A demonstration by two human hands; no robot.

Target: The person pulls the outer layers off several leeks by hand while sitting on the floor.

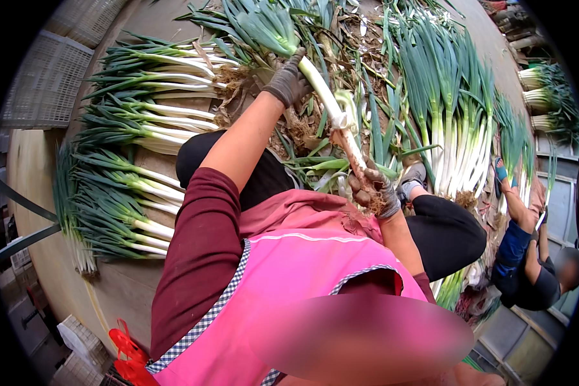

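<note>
A long green onion (321,87) lies slantwise across both of my gloved hands. My left hand (289,79) grips its stem just below the green leaves. My right hand (376,186) is closed around the soil-brown lower end, by the roots (377,205). Partway along the stem, a loosened outer layer (345,108) curls away from it; the stem above is clean and white. Beneath my hands lies a litter of stripped leaves (333,164), dry skins and roots. Both gloves are grey and dirty.
Several bundles of green onions (144,125) lie to my left, and a dense row (451,111) lies to my right. White plastic crates (48,77) stand at far left. Another person (528,260) sits at far right, holding an onion. A red plastic bag (128,352) is at lower left.
</note>
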